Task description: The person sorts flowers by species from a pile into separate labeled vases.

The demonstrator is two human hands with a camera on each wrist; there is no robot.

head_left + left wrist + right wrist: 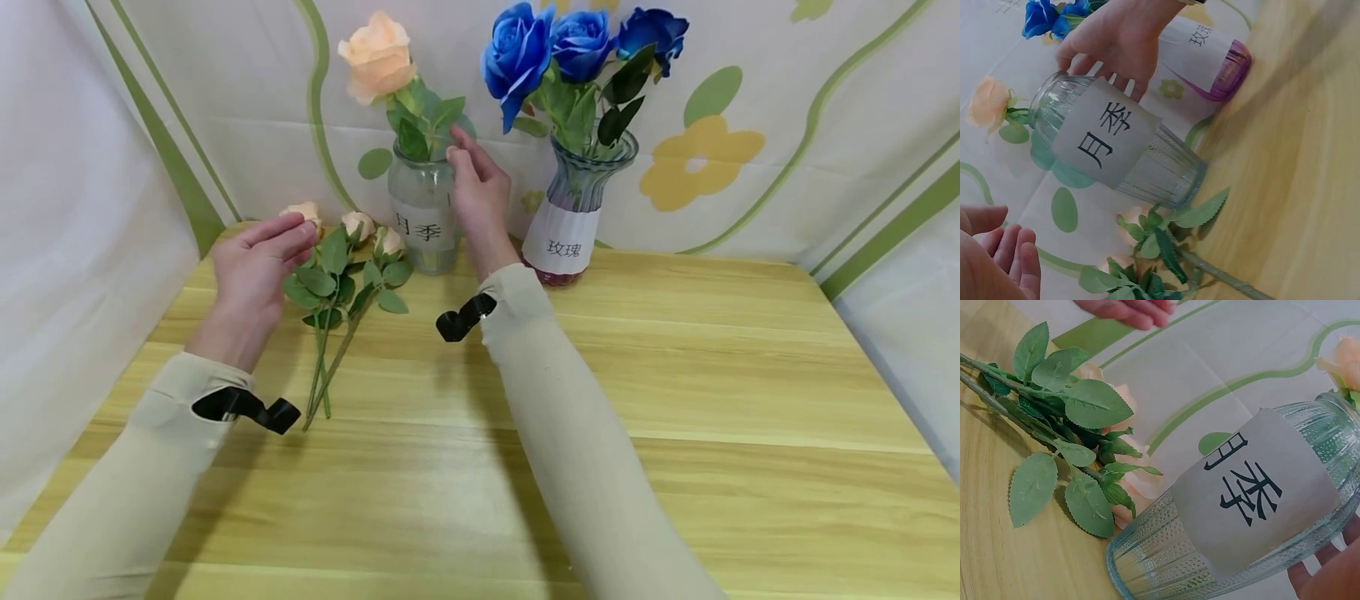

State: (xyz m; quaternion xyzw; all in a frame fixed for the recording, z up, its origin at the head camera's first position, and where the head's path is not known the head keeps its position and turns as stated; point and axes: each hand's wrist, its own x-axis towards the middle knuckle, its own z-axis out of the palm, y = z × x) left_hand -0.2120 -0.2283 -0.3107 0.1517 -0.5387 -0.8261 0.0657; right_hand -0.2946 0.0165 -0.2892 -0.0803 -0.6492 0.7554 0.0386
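Observation:
In the head view, my left hand (255,262) is above the left side of the lying peach roses (358,227), its fingers loosely bent. The left wrist view shows nothing in that left hand (1004,262). My right hand (482,196) is at the right side of a clear glass vase (431,260), near its rim; whether it touches the glass I cannot tell. A white label with black characters wraps this vase. One peach rose (377,58) stands upright in it, its lower stem partly hidden by the label.
Right of the right hand, a labelled vase (561,243) with a purple-pink base holds blue roses (517,50). Both vases stand at the back of the wooden table (750,375), close to a patterned cloth (780,50). Stems of the lying roses point toward the front.

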